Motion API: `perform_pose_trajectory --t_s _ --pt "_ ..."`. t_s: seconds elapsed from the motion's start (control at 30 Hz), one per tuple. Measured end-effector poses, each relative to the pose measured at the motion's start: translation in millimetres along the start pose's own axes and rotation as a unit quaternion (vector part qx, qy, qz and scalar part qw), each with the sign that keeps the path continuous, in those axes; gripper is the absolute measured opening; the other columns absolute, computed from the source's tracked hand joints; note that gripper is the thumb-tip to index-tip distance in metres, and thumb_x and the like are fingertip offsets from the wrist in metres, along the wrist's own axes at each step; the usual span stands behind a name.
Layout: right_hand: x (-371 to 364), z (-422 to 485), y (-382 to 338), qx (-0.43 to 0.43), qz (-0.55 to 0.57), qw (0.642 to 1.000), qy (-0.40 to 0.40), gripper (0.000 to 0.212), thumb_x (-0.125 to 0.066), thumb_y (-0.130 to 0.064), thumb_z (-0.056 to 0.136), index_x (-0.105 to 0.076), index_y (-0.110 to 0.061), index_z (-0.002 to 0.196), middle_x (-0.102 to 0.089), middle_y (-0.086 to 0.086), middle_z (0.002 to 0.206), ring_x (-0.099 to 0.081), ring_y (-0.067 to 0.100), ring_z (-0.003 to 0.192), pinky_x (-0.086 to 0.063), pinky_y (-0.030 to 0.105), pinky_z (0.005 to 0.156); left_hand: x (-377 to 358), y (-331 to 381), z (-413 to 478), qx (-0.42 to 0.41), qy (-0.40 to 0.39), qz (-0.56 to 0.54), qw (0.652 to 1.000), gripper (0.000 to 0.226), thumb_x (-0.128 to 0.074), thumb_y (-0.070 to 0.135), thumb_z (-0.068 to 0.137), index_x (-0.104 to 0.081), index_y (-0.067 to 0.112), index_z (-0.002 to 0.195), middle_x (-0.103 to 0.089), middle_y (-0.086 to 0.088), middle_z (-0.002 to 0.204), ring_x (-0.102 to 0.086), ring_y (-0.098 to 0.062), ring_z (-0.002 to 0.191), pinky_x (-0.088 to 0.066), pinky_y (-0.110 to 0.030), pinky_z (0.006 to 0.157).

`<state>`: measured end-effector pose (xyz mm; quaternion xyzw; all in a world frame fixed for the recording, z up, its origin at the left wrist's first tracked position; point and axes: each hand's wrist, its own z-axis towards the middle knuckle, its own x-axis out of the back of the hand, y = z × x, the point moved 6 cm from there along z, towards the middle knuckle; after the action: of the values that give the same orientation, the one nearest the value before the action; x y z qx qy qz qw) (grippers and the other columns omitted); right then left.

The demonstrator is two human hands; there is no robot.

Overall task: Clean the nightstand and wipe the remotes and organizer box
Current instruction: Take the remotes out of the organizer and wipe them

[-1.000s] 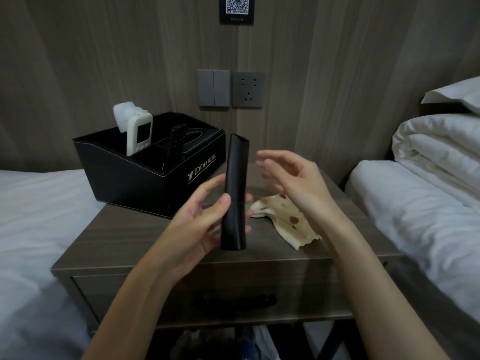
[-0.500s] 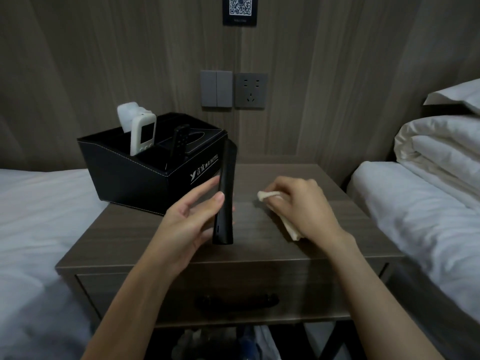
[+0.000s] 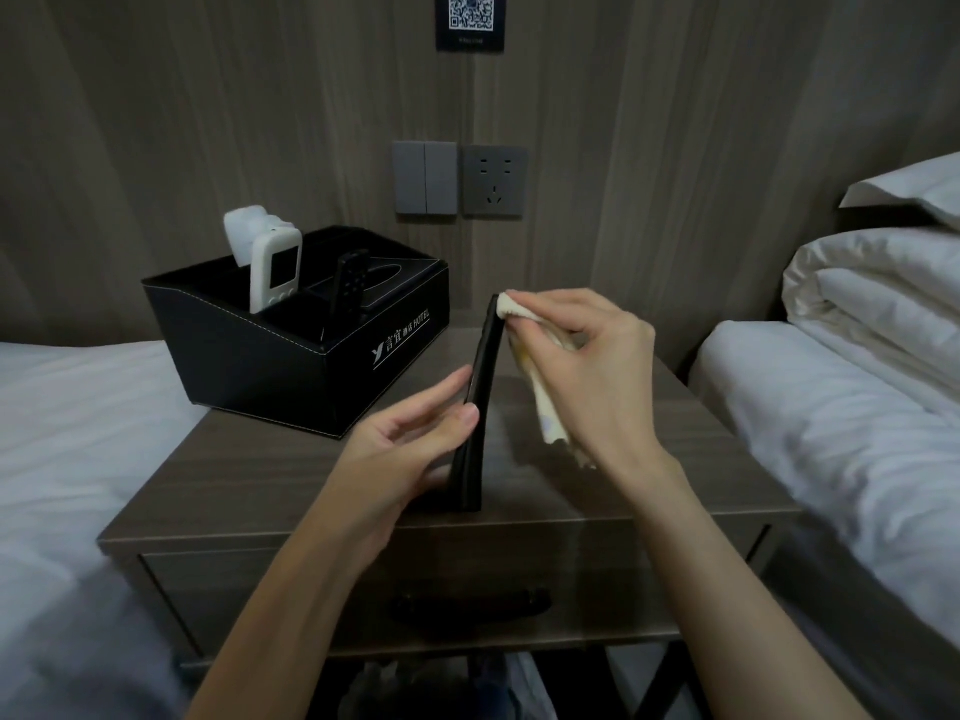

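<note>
My left hand [image 3: 410, 454] holds a long black remote [image 3: 480, 402] upright above the wooden nightstand [image 3: 249, 475], gripping its lower half. My right hand [image 3: 587, 366] pinches a cream cloth [image 3: 545, 407] and presses it against the remote's top end; the rest of the cloth hangs down below the palm. The black organizer box [image 3: 270, 366] sits at the nightstand's back left. A white remote [image 3: 275, 270] and a small black remote [image 3: 349, 283] stand in its compartments, with white tissue behind them.
White beds flank the nightstand: left bed [image 3: 67, 407], right bed [image 3: 841, 407] with a folded duvet [image 3: 872, 283]. A switch and socket [image 3: 460, 179] are on the wood wall behind. A drawer with a dark handle [image 3: 470, 602] is below the top.
My right hand picked the cloth up off the nightstand and raised it to the top of the remote. The left hand turned the remote edge-on and kept hold of it.
</note>
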<state>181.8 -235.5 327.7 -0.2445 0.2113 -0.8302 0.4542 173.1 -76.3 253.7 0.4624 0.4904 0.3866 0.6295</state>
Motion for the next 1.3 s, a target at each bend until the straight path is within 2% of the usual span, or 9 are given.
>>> perform_pose_trajectory --t_s 0.23,0.53,0.63,0.77,0.87,0.97,1.1,1.2,1.3 --pt "-13 -9 -9 0.043 0.016 0.998 -0.044 0.021 -0.071 -0.009 0.086 -0.075 -0.016 0.106 -0.071 -0.006 0.098 -0.066 0.003 0.093 -0.050 0.015 0.081 2 3 -1 -0.008 0.009 -0.036 0.999 0.046 -0.066 0.013 0.072 -0.066 0.024 0.117 -0.073 0.002 0.109 -0.070 -0.011 0.099 -0.059 -0.028 0.074" --pt "-34 -25 -13 0.003 0.096 0.987 -0.132 0.021 -0.071 -0.003 0.084 -0.077 -0.015 0.100 -0.073 -0.008 0.095 -0.067 0.003 0.093 -0.051 0.016 0.081 15 11 2 -0.034 0.054 -0.126 0.990 0.041 -0.061 0.017 0.074 -0.065 0.027 0.114 -0.074 0.000 0.108 -0.070 -0.012 0.097 -0.057 -0.036 0.084" --pt "-37 -29 -16 0.025 0.081 0.983 -0.164 0.020 -0.071 -0.006 0.084 -0.077 -0.016 0.101 -0.072 -0.009 0.095 -0.067 0.003 0.093 -0.051 0.016 0.081 19 10 3 -0.043 0.068 -0.134 0.988 0.038 -0.060 0.016 0.079 -0.064 0.029 0.114 -0.075 0.001 0.103 -0.071 -0.010 0.092 -0.060 -0.028 0.075" --pt "-37 -31 -20 0.077 0.037 0.974 -0.210 0.021 -0.072 -0.010 0.083 -0.077 -0.021 0.101 -0.071 -0.012 0.095 -0.067 0.003 0.092 -0.055 0.025 0.080 24 7 3 -0.048 0.087 -0.134 0.986 0.042 -0.063 0.017 0.075 -0.064 0.028 0.116 -0.074 -0.002 0.103 -0.071 -0.012 0.093 -0.060 -0.029 0.074" --pt "-38 -36 -20 0.095 0.007 0.963 -0.252 0.022 -0.072 -0.011 0.083 -0.077 -0.024 0.100 -0.070 -0.013 0.096 -0.066 0.004 0.092 -0.055 0.031 0.079 29 6 5 -0.055 0.113 -0.132 0.983 0.041 -0.065 0.021 0.072 -0.065 0.033 0.112 -0.072 -0.003 0.112 -0.068 -0.017 0.104 -0.059 -0.029 0.078" --pt "-38 -43 -18 0.095 -0.005 0.953 -0.289 0.022 -0.071 -0.013 0.081 -0.078 -0.026 0.098 -0.069 -0.014 0.095 -0.066 0.004 0.092 -0.055 0.034 0.080 32 5 6 -0.061 0.129 -0.129 0.981 0.042 -0.066 0.022 0.071 -0.065 0.033 0.112 -0.072 -0.002 0.113 -0.065 -0.019 0.110 -0.057 -0.033 0.084" --pt "-36 -45 -14 0.054 -0.004 0.944 -0.324 0.020 -0.072 -0.015 0.079 -0.078 -0.028 0.092 -0.069 -0.015 0.092 -0.066 0.004 0.087 -0.056 0.037 0.077 29 3 7 -0.060 0.132 -0.119 0.982 0.043 -0.065 0.021 0.074 -0.063 0.033 0.116 -0.068 -0.002 0.121 -0.065 -0.020 0.112 -0.059 -0.034 0.080" --pt "-27 -40 -12 0.013 0.013 0.939 -0.344 0.023 -0.073 -0.011 0.077 -0.079 -0.027 0.092 -0.070 -0.013 0.090 -0.066 0.005 0.086 -0.055 0.032 0.078 25 2 8 -0.055 0.129 -0.125 0.982 0.040 -0.065 0.021 0.076 -0.065 0.033 0.114 -0.063 -0.002 0.129 -0.063 -0.021 0.115 -0.060 -0.034 0.077" --pt "-11 -25 -10 -0.012 0.053 0.961 -0.271 0.023 -0.074 -0.004 0.077 -0.079 -0.020 0.093 -0.072 -0.009 0.089 -0.067 0.006 0.087 -0.051 0.019 0.078 17 1 10 -0.049 0.099 -0.136 0.984 0.037 -0.059 0.016 0.085 -0.063 0.029 0.120 -0.072 -0.001 0.111 -0.069 -0.016 0.100 -0.060 -0.031 0.076"
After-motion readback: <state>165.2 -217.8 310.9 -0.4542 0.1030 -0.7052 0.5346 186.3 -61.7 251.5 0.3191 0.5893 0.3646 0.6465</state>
